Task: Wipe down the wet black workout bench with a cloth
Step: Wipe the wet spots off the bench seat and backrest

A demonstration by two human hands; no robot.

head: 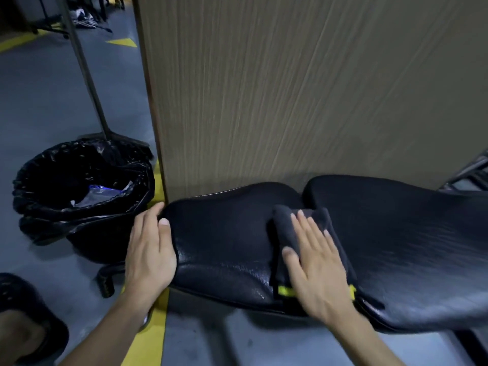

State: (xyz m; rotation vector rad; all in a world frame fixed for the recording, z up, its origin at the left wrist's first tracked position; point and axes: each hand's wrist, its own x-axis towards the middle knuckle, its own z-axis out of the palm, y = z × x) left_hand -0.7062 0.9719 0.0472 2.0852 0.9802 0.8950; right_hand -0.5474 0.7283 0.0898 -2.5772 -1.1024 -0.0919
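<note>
Black padded bench [229,241] glistening, right hand [315,262] flat on dark cloth [287,225], left hand [150,247] gripping its end

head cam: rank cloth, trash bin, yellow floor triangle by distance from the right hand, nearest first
1. Dark cloth: directly under the right hand, pressed flat on the bench.
2. Trash bin: on the floor past the bench's left end.
3. Yellow floor triangle: far back, upper left.

A tall wooden panel [303,88] stands right behind the counter [396,247], blocking reach past its far edge. A lined bin [79,191] sits just off the counter's left end, while the near floor [237,344] lies open.
</note>
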